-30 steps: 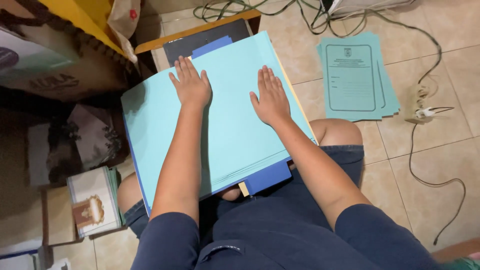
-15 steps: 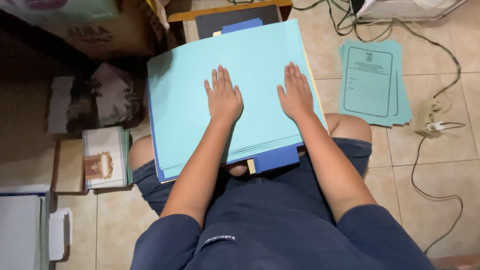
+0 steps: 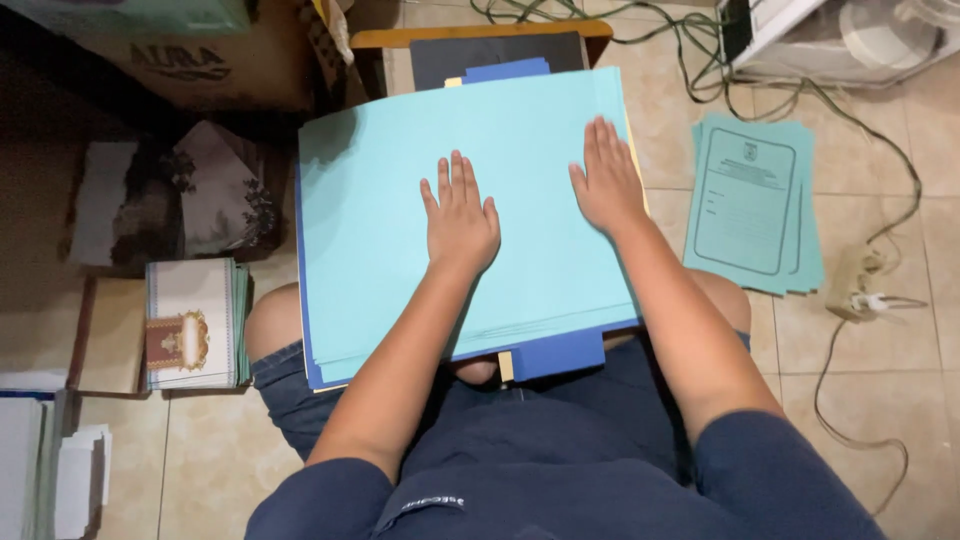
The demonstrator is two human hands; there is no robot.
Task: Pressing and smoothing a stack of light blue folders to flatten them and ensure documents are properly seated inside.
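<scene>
- Tiled floor (image 3: 930, 250): beige tiles, with paper goods and cabling lying around the seated person.
- Stack of light-blue folders (image 3: 380, 230): lies across the person's lap, spanning both knees. The top sheet is plain and flat. Darker blue sheets (image 3: 555, 352) and a thin yellow edge show beneath it at the near and far ends.
- Cardboard box (image 3: 200, 70): stands on the floor at upper left, well apart from the stack.
- Printed light-blue covers (image 3: 750, 205): a small pile on the floor to the person's right, just beside the knee, apart from the lap stack.
- Bundle of booklets (image 3: 190, 325): lies on the floor beside the left knee, with an ornate gold-and-brown motif on its cover.
- Left hand (image 3: 460, 215): laid flat, palm down, near the centre of the top folder. Fingers extended and close together, gripping nothing.
- Right hand (image 3: 605, 180): laid flat, palm down, against the right-hand edge of the top folder. Fingers straight, gripping nothing.
- Cable and plug (image 3: 865, 300): trail across the floor at right, near the printed covers.
</scene>
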